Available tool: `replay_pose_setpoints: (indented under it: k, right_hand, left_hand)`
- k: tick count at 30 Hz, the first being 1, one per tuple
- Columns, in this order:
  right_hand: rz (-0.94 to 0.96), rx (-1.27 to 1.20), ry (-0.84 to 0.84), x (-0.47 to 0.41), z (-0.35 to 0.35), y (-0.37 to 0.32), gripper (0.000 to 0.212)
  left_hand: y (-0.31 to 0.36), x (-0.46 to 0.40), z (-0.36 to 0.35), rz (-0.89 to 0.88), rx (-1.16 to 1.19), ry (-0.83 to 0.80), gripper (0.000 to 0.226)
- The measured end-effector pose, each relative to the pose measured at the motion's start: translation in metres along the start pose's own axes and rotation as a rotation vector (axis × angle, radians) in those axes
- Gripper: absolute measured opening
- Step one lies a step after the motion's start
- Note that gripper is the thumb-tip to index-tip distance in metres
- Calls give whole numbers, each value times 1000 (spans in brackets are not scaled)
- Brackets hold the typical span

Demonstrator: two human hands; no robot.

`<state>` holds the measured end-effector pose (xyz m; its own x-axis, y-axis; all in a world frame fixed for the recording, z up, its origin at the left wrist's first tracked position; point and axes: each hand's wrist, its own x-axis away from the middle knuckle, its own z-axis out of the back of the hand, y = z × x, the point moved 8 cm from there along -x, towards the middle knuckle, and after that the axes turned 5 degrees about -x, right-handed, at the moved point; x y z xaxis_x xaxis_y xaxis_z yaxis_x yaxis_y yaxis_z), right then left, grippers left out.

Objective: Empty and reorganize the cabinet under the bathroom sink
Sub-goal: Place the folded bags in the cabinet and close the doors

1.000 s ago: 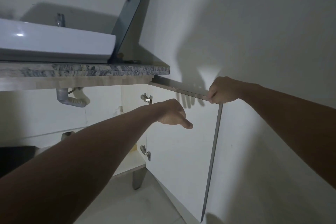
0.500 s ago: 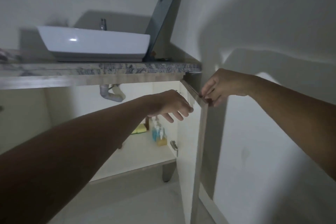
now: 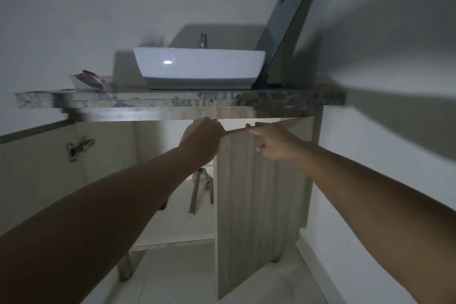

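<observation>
The under-sink cabinet has its right door (image 3: 261,195) swung almost shut, wood-grain face toward me. My left hand (image 3: 202,142) grips the door's top left corner. My right hand (image 3: 275,140) holds the door's top edge a little further right, fingers hooked over it. The left door (image 3: 37,180) stands open, its white inner face and a metal hinge (image 3: 79,148) showing. Through the gap I see the white cabinet shelf (image 3: 172,207) and a drain pipe with a wooden stick (image 3: 195,195); the rest of the contents are hidden.
A white basin (image 3: 199,68) with a faucet (image 3: 202,41) sits on the stone countertop (image 3: 172,101). A mirror panel (image 3: 288,20) leans on the right wall. A small dish (image 3: 91,81) stands left of the basin. A metal leg (image 3: 125,266) rests on the tiled floor.
The right door has swung from wide open to nearly shut, with my right hand on its top edge. My left hand has moved onto the door's top corner. The view has shifted.
</observation>
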<state>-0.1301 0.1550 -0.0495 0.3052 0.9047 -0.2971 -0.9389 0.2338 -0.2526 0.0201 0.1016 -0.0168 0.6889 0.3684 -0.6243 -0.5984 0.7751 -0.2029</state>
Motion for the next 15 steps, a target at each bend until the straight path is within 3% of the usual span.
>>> replay_pose_setpoints:
  k: [3,6,9,15]
  right_hand:
    - [-8,131,-56,-17,-9,-7,80]
    - [-21,197,-69,-34,-18,-11,87]
    - [-5,236,-18,-51,-26,-12,88]
    - [49,318,80,-85,-41,-3,85]
  left_hand:
    - [0,6,-24,-119,-239,-34,57]
    - [-21,8,-57,-50,-424,-233,84]
    - [-39,2,-87,33,-377,-383,96]
    - [-61,-27,-126,151,-348,-448,99]
